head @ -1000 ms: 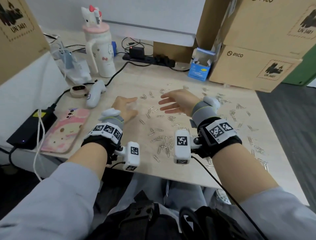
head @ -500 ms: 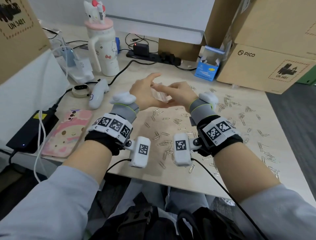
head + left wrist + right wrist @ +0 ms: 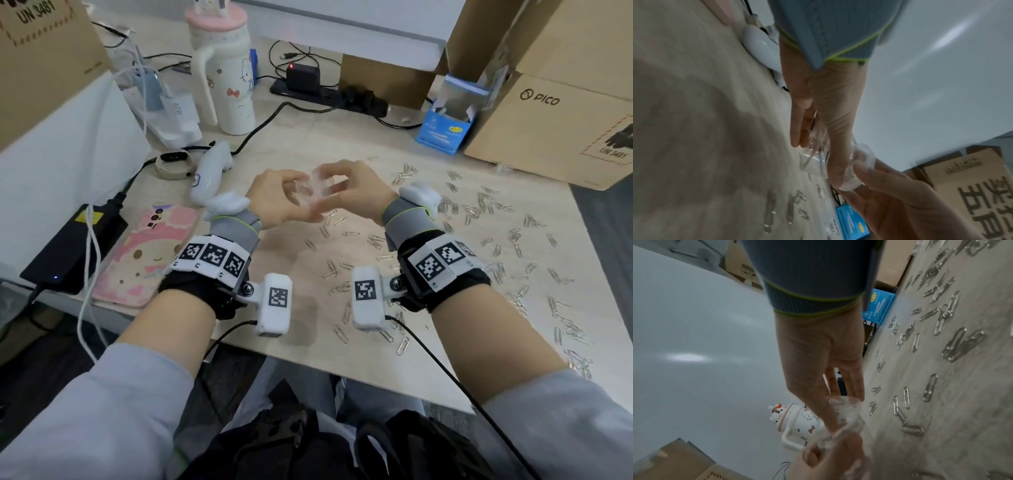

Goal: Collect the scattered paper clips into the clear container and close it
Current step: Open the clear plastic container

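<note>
Now lifted off the surface since a second ago: left hand and right hand, fingers clamped on the clear container between them, above scattered paper clips. Hard to tell lid from body, blurred. Right of the container, cardboard box marked "PICO" and "UN 3481".

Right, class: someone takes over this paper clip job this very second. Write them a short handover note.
Left hand and right hand both hold the clear container above the table, fingers curled round it. It looks as if it is being opened; whether the lid is off is unclear.
Paper clips lie scattered on the table, mostly to the right.
Done: container picked up.
Left: gather all the clips into it, then close it.
</note>
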Demonstrator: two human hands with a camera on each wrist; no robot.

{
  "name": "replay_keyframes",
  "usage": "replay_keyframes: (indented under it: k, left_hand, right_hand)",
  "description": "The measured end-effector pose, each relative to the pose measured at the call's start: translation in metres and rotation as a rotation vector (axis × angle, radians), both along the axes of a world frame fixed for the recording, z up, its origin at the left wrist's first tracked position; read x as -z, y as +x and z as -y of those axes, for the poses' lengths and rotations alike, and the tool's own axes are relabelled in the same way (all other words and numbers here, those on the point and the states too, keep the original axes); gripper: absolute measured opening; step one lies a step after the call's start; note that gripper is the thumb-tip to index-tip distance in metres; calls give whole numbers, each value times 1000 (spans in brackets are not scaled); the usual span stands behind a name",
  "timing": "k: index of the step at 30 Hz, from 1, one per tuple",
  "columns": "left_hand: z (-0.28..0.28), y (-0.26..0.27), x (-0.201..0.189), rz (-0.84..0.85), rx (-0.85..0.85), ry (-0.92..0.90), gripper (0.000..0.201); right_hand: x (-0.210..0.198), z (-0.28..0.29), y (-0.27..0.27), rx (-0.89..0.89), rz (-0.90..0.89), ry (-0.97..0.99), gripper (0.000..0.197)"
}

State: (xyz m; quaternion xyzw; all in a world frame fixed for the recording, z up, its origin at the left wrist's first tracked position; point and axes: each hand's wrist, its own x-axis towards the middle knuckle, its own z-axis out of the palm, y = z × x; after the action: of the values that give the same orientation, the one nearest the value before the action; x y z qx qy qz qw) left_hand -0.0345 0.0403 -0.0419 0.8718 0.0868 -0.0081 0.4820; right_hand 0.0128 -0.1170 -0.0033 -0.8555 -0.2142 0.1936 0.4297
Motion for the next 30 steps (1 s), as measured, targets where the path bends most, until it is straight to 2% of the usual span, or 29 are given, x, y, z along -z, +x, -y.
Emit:
replay_keyframes:
  k: [3, 6, 12, 17, 25, 30]
  left_hand:
    - [-11, -6, 16, 6, -87, -19, 62]
    - [-16, -13, 26, 2, -132, -7, 56]
    - [-27, -21, 39, 22, -126, 17, 73]
    - [-30, -20, 36, -3, -53, 41, 85]
    - [-32, -19, 35, -31, -31, 5, 76]
    - [-26, -22, 32, -9, -36, -45, 80]
  right_hand:
    - [10, -4, 4, 33, -60, 55, 59]
    - [23, -9, 12, 117, -42, 38, 57]
    - [44, -26, 23, 162, -19, -61, 66]
    - [49, -38, 25, 93, -57, -4, 66]
    - [53, -43, 29, 109, -42, -33, 65]
    - [47, -33, 31, 170, -92, 75, 54]
